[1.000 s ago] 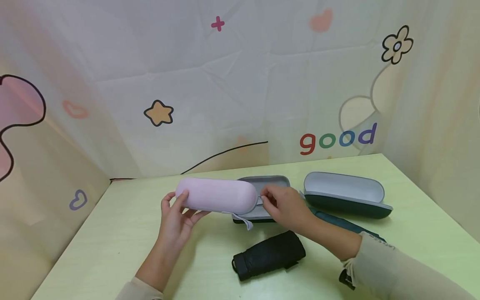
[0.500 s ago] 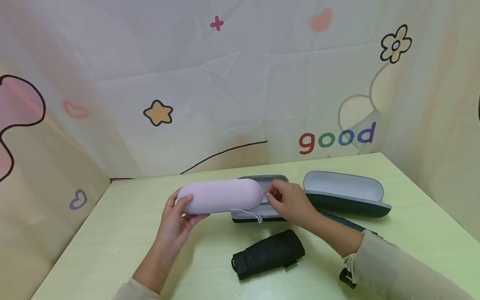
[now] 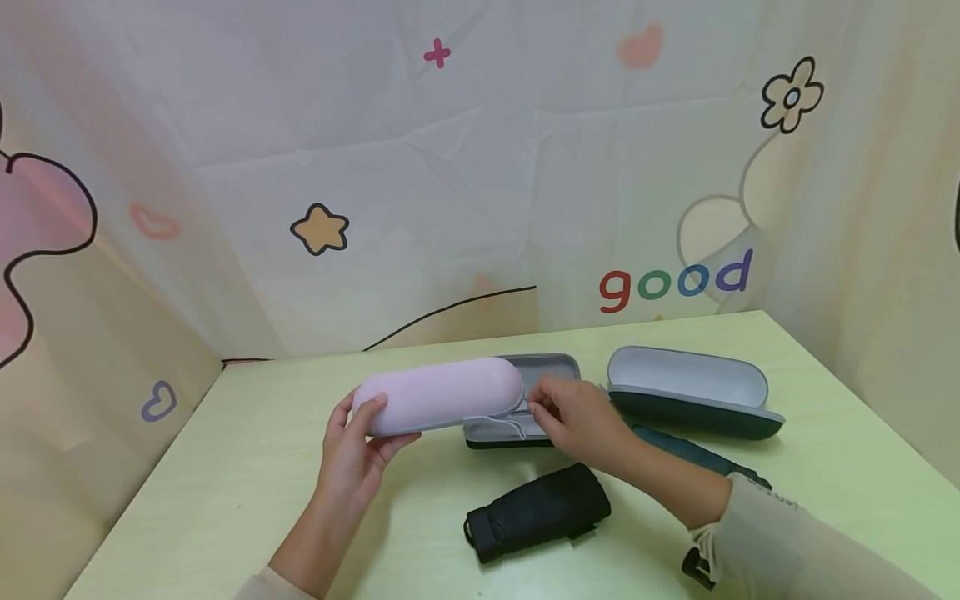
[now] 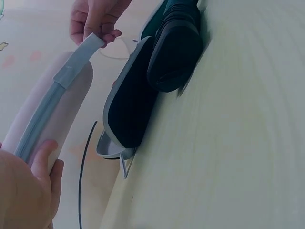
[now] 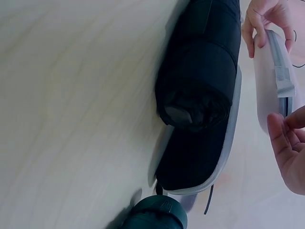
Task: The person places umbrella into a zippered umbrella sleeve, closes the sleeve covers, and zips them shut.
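My left hand (image 3: pixel 356 437) holds a lilac hard-shell zip case (image 3: pixel 438 396) by its left end, thumb on top and fingers underneath. The case is raised over the table, its right end tilted up. At that end, the thumb and fingertips of my right hand (image 3: pixel 581 417) pinch at the zip; what they grip is mostly hidden. A grey zip (image 4: pixel 40 119) runs along the case's side in the left wrist view, with a pale fabric tab (image 4: pixel 78 59) near the right hand. The case's two halves lie together along the visible zip.
Behind the hands lies an open black case (image 3: pixel 491 431) with grey lining. An open dark green case (image 3: pixel 697 417) stands at the back right, a folded teal umbrella (image 3: pixel 697 454) before it. A folded black umbrella (image 3: pixel 536 512) lies in front.
The lilac case has shifted slightly right and its right end has tilted up. My right hand moved right, then slightly back. The hanging fabric loop has swung to the right.
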